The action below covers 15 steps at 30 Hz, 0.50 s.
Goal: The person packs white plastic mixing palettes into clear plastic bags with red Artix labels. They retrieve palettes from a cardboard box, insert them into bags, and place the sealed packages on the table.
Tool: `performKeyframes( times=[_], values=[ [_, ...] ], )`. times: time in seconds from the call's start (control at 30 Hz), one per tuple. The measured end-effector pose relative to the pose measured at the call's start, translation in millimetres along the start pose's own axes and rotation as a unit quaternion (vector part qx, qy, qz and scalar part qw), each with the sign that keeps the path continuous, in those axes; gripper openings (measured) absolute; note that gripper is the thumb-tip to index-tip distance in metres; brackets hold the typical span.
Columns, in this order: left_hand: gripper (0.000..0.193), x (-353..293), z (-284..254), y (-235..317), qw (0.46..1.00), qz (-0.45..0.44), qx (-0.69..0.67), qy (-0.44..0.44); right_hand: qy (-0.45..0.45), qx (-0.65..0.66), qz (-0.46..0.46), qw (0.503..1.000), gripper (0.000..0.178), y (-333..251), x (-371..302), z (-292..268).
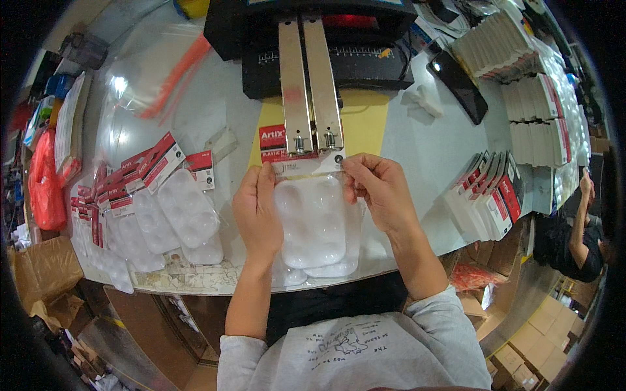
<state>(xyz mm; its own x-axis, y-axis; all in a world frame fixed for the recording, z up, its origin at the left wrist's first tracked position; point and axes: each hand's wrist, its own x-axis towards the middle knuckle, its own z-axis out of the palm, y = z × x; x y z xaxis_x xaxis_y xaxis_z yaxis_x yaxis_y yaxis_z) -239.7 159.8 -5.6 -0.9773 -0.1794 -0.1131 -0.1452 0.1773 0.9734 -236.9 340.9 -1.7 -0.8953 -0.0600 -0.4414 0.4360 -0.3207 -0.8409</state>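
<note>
A white plastic paint palette [310, 225] in a clear bag lies in front of me, topped by a red and white header card [272, 138]. The thumb of my left hand [255, 212] presses the card's lower left corner, its fingers closed around that edge. At the card's right end, my right hand [378, 186] pinches the edge between thumb and fingers. Two long metal arms [314, 85] of a black machine [274, 68] reach over the card and cover part of it. More palettes [339, 268] lie partly hidden beneath the held one.
Several bagged palettes with header cards [189, 212] fan out on the left. Folded header cards [495, 195] stand at right, with more card stacks [535, 120] behind. A dark phone [460, 88], clear bags [140, 78] and a red plastic bag [47, 186] lie around. Another person [574, 241] is far right.
</note>
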Motion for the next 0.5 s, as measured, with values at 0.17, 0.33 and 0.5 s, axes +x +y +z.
performKeyframes(
  times=[0.17,0.33,0.5],
  values=[
    [0.032,15,6,-1,1.000,-0.004,-0.015,0.017,0.009,0.013,-0.011,1.000,0.016,-5,6,8],
    [0.033,12,11,-9,0.997,0.005,-0.068,0.036,0.010,-0.005,-0.033,0.999,0.016,0,9,0],
    [0.034,10,13,-21,0.996,0.075,-0.008,0.048,0.009,-0.060,-0.046,0.997,0.019,-6,7,5]
  ],
)
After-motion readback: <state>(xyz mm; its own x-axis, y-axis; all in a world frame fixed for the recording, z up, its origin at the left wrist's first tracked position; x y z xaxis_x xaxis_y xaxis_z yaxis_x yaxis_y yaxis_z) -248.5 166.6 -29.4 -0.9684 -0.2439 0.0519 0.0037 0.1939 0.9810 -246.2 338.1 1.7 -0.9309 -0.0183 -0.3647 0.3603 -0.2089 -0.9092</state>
